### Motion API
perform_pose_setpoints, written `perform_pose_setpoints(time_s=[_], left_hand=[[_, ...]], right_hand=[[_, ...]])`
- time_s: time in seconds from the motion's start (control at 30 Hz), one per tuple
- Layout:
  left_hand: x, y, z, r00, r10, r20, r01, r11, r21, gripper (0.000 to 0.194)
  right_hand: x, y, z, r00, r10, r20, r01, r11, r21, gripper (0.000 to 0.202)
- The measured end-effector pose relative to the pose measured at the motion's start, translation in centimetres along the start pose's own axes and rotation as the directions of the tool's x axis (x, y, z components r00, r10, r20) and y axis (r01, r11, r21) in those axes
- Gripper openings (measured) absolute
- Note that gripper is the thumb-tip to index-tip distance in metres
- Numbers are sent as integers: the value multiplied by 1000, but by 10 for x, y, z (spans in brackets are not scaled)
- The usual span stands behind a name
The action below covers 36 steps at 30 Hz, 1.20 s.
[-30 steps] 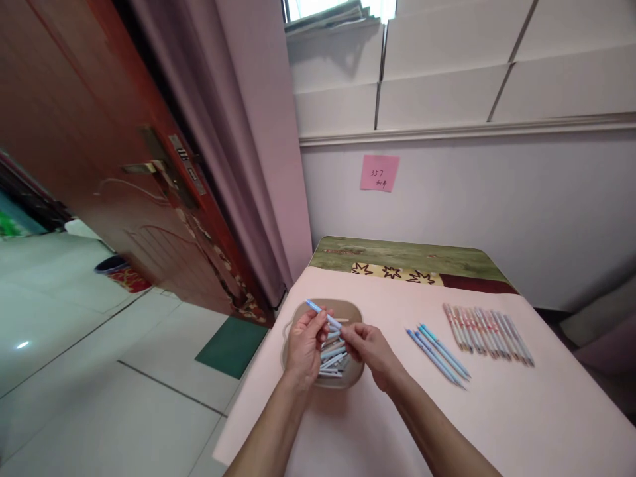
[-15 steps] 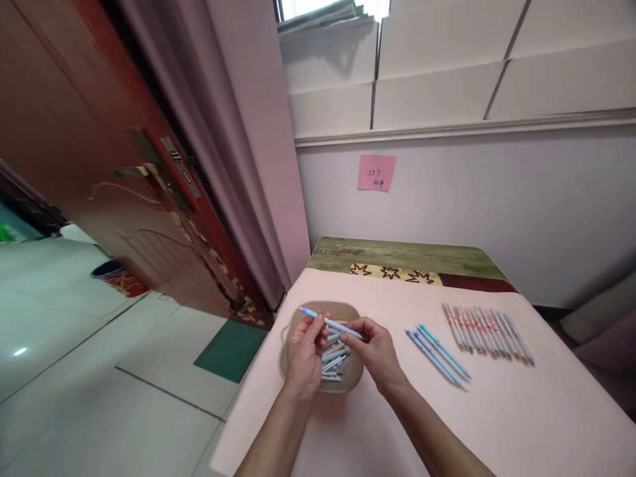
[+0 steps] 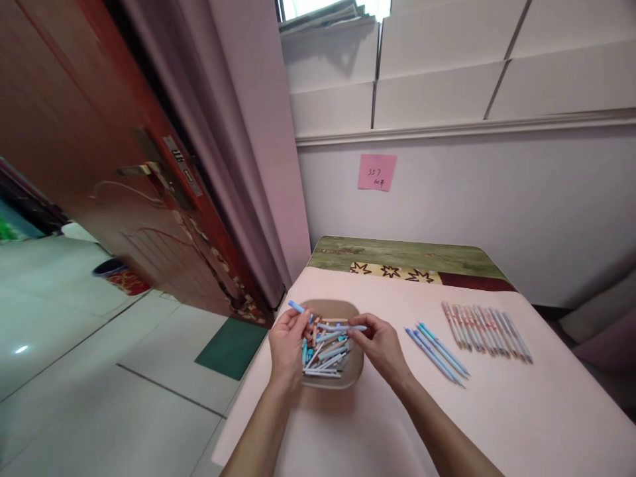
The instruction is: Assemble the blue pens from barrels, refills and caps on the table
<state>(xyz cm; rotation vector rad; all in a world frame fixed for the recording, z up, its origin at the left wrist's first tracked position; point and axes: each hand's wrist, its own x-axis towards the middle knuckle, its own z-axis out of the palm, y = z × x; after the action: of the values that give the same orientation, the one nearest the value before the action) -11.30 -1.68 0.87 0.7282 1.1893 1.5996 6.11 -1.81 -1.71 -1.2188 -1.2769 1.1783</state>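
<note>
My left hand [image 3: 287, 341] pinches a short blue pen cap [image 3: 297, 307] above the left rim of a beige basket [image 3: 354, 376]. Over the basket's right side, my right hand [image 3: 380, 341] grips a pale blue pen barrel [image 3: 335, 326] lying nearly level. A gap separates cap and barrel. Inside the basket are many loose pen parts [image 3: 328, 358]: white and pale blue barrels, with blue, teal and brown-orange pieces. My fingers hide parts of the held pieces.
Several blue pens [image 3: 437, 356] lie slanted to the right of my right hand. Farther right is a row of red-patterned pens [image 3: 484, 331]. A pink cloth [image 3: 387, 424] covers most of the table, which stands against the wall. A reddish-brown door [image 3: 129, 212] is at the left.
The blue pen held between both hands has come apart. My left hand has moved left with the cap, while the right keeps the barrel, uncovering more of the basket.
</note>
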Motion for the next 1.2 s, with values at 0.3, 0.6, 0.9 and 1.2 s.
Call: perform_pose_setpoints(time_s=[0.3,0.6,0.9,1.2], left_hand=[[-1,-2,-41,950,163,268,-313,451,836,30],[6,-4,-40,939,150,308,-296,-98,950,39],[11,1,-47,918,141,370,-383,80,920,32],[0,0,-19,913,185,364,-403,257,878,30]], right_hand=[[1,-25,-6,983,-185,9,181,949,-258,22],[24,-6,-24,994,-102,-44,62,839,-541,38],[-19,53,-153,908,88,-409,-418,230,-879,31],[-30,62,-169,903,98,-418,-429,232,-873,27]])
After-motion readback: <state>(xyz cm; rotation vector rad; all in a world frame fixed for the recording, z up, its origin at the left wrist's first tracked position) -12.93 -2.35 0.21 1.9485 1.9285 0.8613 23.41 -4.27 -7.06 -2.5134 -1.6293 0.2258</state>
